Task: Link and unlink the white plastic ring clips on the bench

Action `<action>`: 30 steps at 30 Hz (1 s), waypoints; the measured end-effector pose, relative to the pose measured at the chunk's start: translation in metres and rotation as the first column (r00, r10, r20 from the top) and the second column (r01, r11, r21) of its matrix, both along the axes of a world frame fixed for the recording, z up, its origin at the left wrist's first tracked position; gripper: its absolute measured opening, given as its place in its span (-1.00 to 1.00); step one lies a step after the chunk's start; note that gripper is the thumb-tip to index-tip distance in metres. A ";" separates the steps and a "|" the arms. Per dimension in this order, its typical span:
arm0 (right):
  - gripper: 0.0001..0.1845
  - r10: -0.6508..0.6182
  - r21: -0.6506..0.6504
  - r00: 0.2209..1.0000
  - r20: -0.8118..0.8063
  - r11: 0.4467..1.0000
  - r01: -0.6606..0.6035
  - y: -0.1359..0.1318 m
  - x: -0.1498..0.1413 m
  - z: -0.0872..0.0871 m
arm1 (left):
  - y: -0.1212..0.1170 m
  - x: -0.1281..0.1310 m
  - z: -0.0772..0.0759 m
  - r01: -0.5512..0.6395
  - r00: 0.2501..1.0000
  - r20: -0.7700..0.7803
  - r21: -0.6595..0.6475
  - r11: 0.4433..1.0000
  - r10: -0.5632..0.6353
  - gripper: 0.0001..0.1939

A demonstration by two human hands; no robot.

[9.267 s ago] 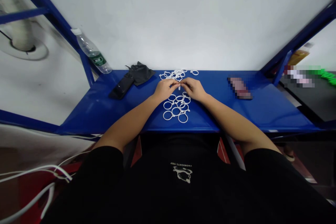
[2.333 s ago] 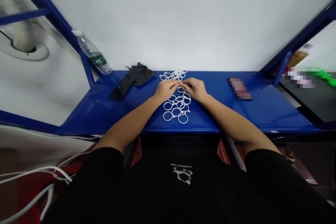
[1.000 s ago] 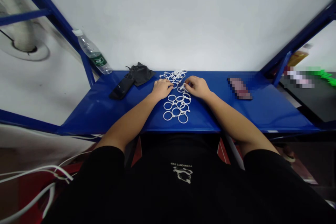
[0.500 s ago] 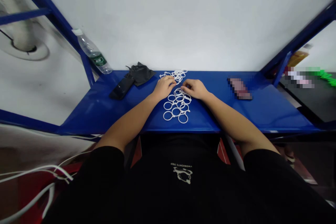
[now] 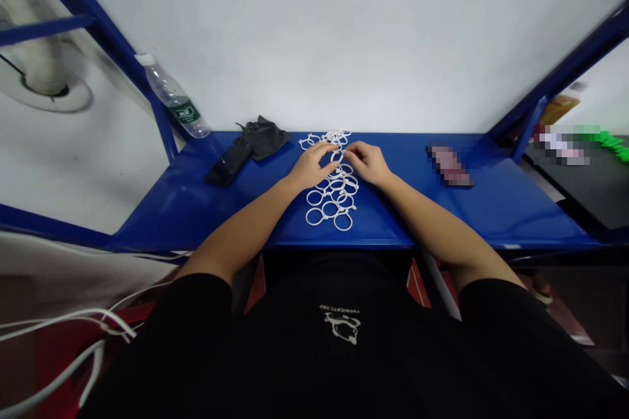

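Linked white plastic rings [image 5: 315, 217], each with a small knob, lie in a chain down the blue table. My left hand [image 5: 312, 165] is at the chain's far part, thumb and fingers spread apart on either side of one white ring [image 5: 337, 156]. Whether its fingertips touch that ring is too small to tell. From the other side my right hand [image 5: 367, 162] pinches at the same ring's edge, thumb and forefinger closed together. Just beyond both hands, near the wall, a heap of more white rings [image 5: 339, 135] is bunched up.
On the left of the blue table [image 5: 162, 209] lie a black phone [image 5: 228, 163] and a crumpled black bag [image 5: 265, 137]. A clear plastic bottle [image 5: 171, 95] stands by the blue frame post. Farther right is a blurred-out flat object [image 5: 449, 165].
My left hand has opened its thumb away from its fingers and shifted slightly right. The right fingertips have moved a little away from me, and a ring now shows between the hands.
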State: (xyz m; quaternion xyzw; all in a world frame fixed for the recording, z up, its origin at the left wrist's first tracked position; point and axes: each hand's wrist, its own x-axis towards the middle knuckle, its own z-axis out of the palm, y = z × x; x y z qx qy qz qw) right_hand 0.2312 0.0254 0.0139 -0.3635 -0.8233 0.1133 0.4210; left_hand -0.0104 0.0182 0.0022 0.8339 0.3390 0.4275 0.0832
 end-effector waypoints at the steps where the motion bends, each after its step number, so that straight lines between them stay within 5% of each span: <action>1: -0.47 0.019 0.015 1.000 0.022 1.000 -0.020 -0.003 -0.002 0.001 | 0.000 0.001 0.000 -0.011 1.000 0.008 0.008 1.000 0.011 -0.75; 6: -0.48 0.075 0.049 0.993 0.092 0.996 -0.080 -0.011 -0.008 0.003 | 0.000 0.002 0.002 -0.028 0.999 0.036 0.060 0.998 0.026 -0.95; 21: -0.40 -0.004 0.053 0.988 0.157 0.999 -0.005 -0.014 -0.012 -0.002 | -0.001 0.003 0.000 -0.007 1.000 0.022 0.127 0.992 0.004 -0.89; 30: -0.57 0.022 -0.026 0.984 0.179 1.000 -0.018 -0.008 -0.010 -0.002 | 0.005 -0.002 -0.001 -0.082 0.996 -0.022 0.025 0.996 0.082 -0.83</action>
